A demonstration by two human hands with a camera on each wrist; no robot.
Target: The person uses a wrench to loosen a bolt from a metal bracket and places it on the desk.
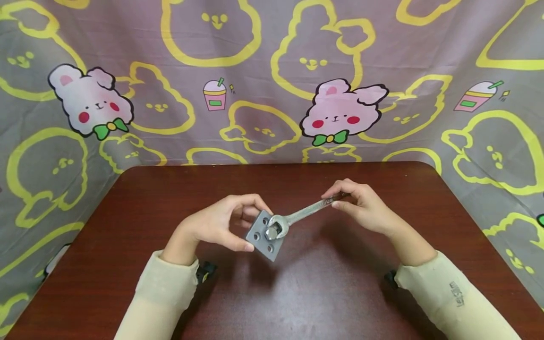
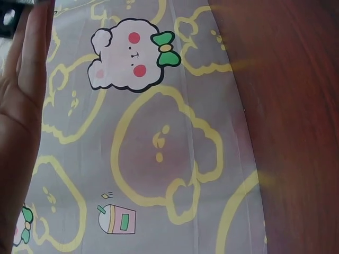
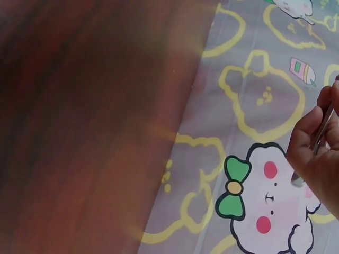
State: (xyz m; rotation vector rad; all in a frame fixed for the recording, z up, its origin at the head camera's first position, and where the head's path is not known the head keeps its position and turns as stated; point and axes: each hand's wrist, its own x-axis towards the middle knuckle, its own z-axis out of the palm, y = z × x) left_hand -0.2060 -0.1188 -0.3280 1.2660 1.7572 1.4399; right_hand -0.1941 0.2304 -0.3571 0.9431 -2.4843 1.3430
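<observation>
My left hand [image 1: 216, 224] grips a grey square metal plate [image 1: 262, 245] by its edges, thumb at the lower left and fingers at the top. Several holes pierce the plate, and a bolt [image 1: 272, 232] with a shiny head sits in it. Around the bolt head lies the open jaw of a silver wrench [image 1: 308, 212]. The far end of its handle is pinched between thumb and fingers of my right hand [image 1: 365, 205]. Both things are held above the table. In the left wrist view only a dark corner of the plate [image 2: 7, 21] shows.
A dark reddish-brown table [image 1: 293, 302] with rounded far corners lies under the hands. Behind and beside it hangs a grey-pink curtain [image 1: 255, 71] printed with yellow outlines, rabbits and drink cups. Dark wrist-camera parts [image 1: 207, 272] stick out at the sleeves.
</observation>
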